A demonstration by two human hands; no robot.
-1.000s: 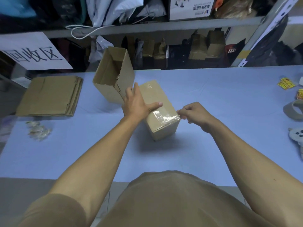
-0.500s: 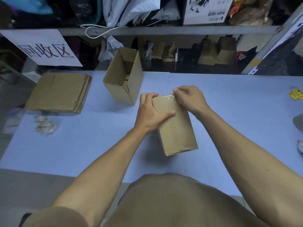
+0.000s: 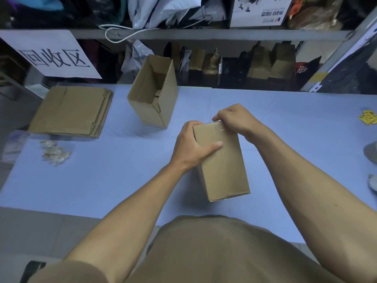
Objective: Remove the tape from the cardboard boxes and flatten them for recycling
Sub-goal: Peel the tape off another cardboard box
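Closed box (image 3: pixel 223 162) lies on blue table (image 3: pixel 285 123), near front edge, long side pointing away from person. Left hand (image 3: pixel 190 149) grips its left far corner, thumb flat on top face, fingers curled round side. Right hand (image 3: pixel 234 119) at far end, fingertips pinching clear tape (image 3: pixel 218 127) there, probably at its edge; glare makes it hard to see. Open box (image 3: pixel 153 92) stands behind, apart. Flat stack (image 3: pixel 71 111) at left; tape scraps (image 3: pixel 55 153) in front of it.
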